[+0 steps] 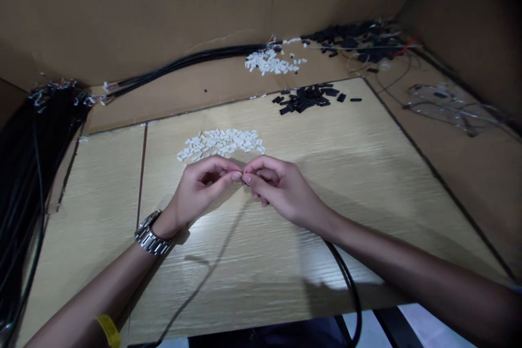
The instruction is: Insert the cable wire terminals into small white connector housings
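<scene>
My left hand [207, 182] and my right hand [281, 187] meet above the middle of the table, thumbs and forefingers pinched tip to tip. A black cable [354, 288] runs from beyond the table's front edge up under my right forearm, and a tiny dark bit of its end shows at my right fingertips. What my left fingertips pinch is too small and covered to make out. Just behind my hands lies a loose pile of small white connector pieces [222, 142].
Black short pieces [305, 99] lie at the table's back edge. Behind them are more white pieces [271, 61] and a dark heap [354, 35]. Bundled black cables [24, 185] hang at the left, others [183, 60] along the cardboard wall [183, 0]. Clear plastic [452, 106] lies right.
</scene>
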A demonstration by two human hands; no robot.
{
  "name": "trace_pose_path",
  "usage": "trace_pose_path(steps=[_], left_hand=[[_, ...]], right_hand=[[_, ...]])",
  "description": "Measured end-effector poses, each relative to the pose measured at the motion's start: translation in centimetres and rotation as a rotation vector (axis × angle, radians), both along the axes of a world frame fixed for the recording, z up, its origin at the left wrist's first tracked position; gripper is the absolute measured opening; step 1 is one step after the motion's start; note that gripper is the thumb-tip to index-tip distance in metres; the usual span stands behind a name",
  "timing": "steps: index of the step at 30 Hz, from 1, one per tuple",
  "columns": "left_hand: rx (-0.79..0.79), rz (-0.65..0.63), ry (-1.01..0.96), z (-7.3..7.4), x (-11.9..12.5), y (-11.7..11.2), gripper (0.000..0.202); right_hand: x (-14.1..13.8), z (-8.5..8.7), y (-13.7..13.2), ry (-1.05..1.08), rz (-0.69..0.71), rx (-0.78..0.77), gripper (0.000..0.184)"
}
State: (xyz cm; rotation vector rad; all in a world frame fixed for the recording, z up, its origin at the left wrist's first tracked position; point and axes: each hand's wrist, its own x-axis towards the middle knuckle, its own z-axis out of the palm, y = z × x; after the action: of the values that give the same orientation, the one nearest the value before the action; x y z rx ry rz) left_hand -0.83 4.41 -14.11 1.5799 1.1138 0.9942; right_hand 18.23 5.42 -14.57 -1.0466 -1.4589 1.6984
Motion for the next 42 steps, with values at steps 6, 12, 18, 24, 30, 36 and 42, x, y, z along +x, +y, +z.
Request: trace_pose_path(steps=[6,12,18,24,30,36,42], left_hand=[[-0.002,0.004,-0.030,-0.07,-0.10,-0.02,0.007],[-0.047,0.036,-0.043,0.02,-0.09,0.03,0.013],[-0.100,0.056,-0.045,0.11,0.05,0.08,0.014],[-0.095,0.032,-0.068,0.00,-0.01,0.08,0.015],[-0.097,-0.006,-0.030,-0.24,-0.39,0.20,0.013],[-0.123,-0.012,-0.030,-0.53,-0.34,0.26,0.028],[-0.150,0.007,-0.026,-0.27,-0.17,0.23,0.022]], right_hand=[[-0.17,0.05,-0.02,0.027,-0.015,0.025,0.017],[-0.17,0.06,0.05,0.036,-0.029,0.042,0.015],[-0.19,0.45,-0.01,-0.010,0.045,0.198,0.008],[-0.05,0.14,-0.03,-0.087,0.025,0.284,0.010],[0.29,0.24,0.21,-0.113,-0.006,0.241,0.011],[0.54,0.01,0.51,-0.164,-0.017,0.302,0.009],[0.61,0.07,0.62,-0.208,-0.052,0.383,0.007]])
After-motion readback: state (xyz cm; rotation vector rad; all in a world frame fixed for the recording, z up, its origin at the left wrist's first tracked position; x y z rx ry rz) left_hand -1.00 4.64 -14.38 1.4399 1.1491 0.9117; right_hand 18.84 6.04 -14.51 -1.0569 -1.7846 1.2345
